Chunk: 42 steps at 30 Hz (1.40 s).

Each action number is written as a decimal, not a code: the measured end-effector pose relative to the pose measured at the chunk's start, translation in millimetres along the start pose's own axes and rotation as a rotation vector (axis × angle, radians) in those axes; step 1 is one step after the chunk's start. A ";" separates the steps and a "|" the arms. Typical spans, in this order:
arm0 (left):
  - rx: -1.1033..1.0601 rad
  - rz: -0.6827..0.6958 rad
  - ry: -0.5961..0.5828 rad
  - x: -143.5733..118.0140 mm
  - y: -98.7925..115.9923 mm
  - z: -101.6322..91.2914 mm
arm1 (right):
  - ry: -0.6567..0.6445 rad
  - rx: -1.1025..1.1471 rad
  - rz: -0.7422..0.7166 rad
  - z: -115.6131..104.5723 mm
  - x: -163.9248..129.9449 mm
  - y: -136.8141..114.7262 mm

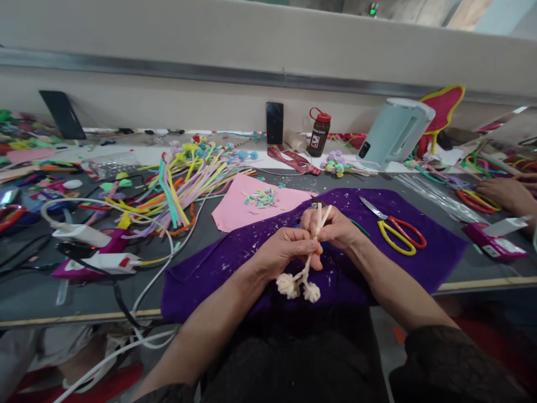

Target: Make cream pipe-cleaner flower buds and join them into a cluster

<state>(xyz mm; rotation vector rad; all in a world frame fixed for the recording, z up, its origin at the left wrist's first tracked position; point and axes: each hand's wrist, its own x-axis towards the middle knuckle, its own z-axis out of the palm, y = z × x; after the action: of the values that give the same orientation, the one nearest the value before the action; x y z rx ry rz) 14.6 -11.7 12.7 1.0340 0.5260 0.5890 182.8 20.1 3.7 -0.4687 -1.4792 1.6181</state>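
Between my two hands is a cream pipe-cleaner flower sprig (311, 292), its fluffy heads hanging down toward me and its stems crossing at the top. My left hand (287, 249) pinches the stems around their middle. Higher up, the fingers of my right hand (335, 226) are closed on the stems near the crossing ends. Both hands are above a purple cloth (201, 285) dotted with white specks. Scissors (398, 232) with red and yellow handles lie on the cloth, right of my right hand. A pink sheet (229, 210) beyond my left hand carries small coloured clippings (262, 197).
Loose coloured pipe cleaners (197, 184) spread at left. White cables (153, 285) and magenta-and-white devices (90, 266) lie at the left edge. Along the back stand a phone (274, 123), a dark bottle (319, 134) and a pale kettle (392, 134). Another person's hand (503, 193) is at right.
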 end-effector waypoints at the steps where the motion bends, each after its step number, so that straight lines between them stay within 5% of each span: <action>1: 0.000 -0.003 0.005 0.1 -0.1 0.4 | 0.011 -0.008 -0.004 0.2 0.0 -0.3; 11: -0.019 0.094 0.254 3.3 1.1 0.2 | 0.141 -0.130 -0.092 1.5 1.4 -4.2; 20: -0.088 0.098 0.188 1.6 0.6 2.0 | 0.096 -0.061 -0.051 -1.3 0.9 -1.7; 31: -0.191 -0.043 -0.060 1.5 -4.7 6.4 | -0.089 -0.115 -0.042 -5.8 -1.3 -5.6; 36: -0.159 -0.048 0.069 3.3 -4.1 6.1 | 0.050 -0.136 -0.010 -6.7 -2.2 -5.9; 42: -0.012 0.101 0.260 3.6 -2.8 5.5 | 0.084 -0.197 0.015 -6.0 -1.6 -7.7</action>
<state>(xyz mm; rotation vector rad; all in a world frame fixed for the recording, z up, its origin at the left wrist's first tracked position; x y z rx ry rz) 21.4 -13.8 12.0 0.9818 0.6997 0.8221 190.9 21.9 9.1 -0.6515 -1.5819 1.4518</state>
